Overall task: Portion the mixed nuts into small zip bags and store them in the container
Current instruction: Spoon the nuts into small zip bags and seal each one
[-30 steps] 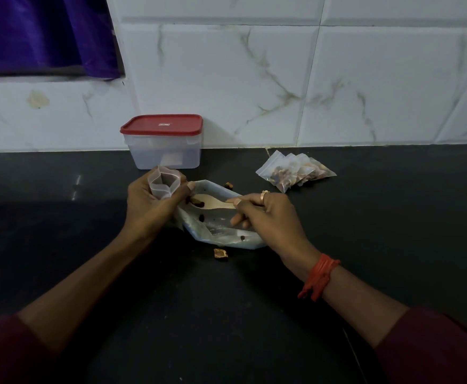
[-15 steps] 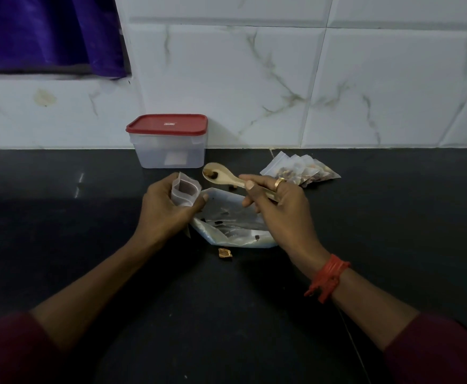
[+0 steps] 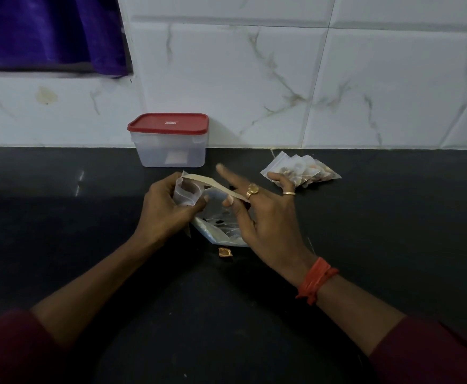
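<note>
One stray nut [image 3: 224,252] beside flat bag [image 3: 219,233]

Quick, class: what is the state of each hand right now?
Left hand: grips the small zip bag.
Right hand: pinches the wooden spoon, tipped at the bag's mouth.

Both forearms reached in from the near edge of the countertop [image 3: 60,217] and converged toward its middle. The left hand [image 3: 168,210] curled round a small zip bag [image 3: 188,194], thumb in front. The right hand [image 3: 265,217] pinched a spoon [image 3: 213,182] between thumb and a bent finger, with its index and little fingers stretched out.
</note>
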`<action>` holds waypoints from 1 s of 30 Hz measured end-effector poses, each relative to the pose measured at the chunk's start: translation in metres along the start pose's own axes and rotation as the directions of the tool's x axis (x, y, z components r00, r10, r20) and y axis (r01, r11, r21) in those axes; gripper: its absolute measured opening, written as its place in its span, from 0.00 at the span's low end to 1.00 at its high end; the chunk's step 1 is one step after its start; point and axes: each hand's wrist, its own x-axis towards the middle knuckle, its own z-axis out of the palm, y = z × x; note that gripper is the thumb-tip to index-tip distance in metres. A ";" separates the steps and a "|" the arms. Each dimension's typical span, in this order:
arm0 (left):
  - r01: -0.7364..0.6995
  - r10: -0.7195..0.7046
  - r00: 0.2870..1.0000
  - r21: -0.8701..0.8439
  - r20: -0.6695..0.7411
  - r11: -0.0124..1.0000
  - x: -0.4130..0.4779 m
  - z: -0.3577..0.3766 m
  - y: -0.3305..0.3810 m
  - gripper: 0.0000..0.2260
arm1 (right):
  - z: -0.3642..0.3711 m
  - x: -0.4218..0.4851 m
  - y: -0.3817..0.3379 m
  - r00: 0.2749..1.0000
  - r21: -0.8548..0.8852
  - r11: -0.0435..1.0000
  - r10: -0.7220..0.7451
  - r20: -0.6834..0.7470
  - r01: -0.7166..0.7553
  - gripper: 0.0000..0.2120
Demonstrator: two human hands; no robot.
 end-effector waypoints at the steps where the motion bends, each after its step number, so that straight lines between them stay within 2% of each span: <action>1: 0.005 -0.005 1.000 0.008 0.004 1.000 0.001 -0.001 -0.001 0.11 | -0.001 0.000 0.000 1.000 0.016 0.999 0.028 -0.002 -0.028 0.22; 6: 0.098 -0.099 0.995 0.076 0.020 0.992 0.006 -0.008 -0.002 0.15 | -0.006 0.006 0.005 0.987 0.061 0.993 0.106 -0.122 -0.099 0.11; 9: 0.119 -0.122 0.992 0.112 0.027 0.987 0.004 -0.008 0.002 0.10 | -0.011 0.005 0.011 0.976 0.028 0.989 0.147 -0.162 -0.144 0.09; 11: 0.118 -0.124 0.992 0.148 0.032 0.982 0.002 -0.007 0.005 0.06 | -0.012 0.004 0.013 0.984 -0.036 0.989 0.135 -0.119 -0.140 0.09; 14: 0.132 -0.140 0.989 0.148 0.047 0.980 0.003 -0.007 0.005 0.07 | -0.007 0.001 0.013 0.997 -0.138 0.988 0.076 0.012 -0.073 0.09; 16: 0.148 -0.154 0.987 0.120 0.048 0.982 0.004 -0.006 0.003 0.08 | -0.002 -0.001 0.014 0.999 -0.168 0.986 0.017 0.052 -0.008 0.09; 21: 0.189 -0.191 0.981 0.042 0.045 0.981 0.006 -0.006 -0.001 0.11 | 0.003 -0.003 0.014 0.992 -0.248 0.961 -0.123 0.004 0.120 0.10; 25: 0.202 -0.203 0.978 0.005 0.046 0.979 0.005 -0.006 0.000 0.10 | 0.003 -0.001 0.012 0.982 -0.287 0.946 -0.179 -0.067 0.152 0.08; 30: 0.240 -0.238 0.971 -0.078 0.032 0.968 0.004 -0.006 0.007 0.05 | 0.006 -0.003 0.016 0.983 -0.285 0.942 -0.179 0.030 0.180 0.12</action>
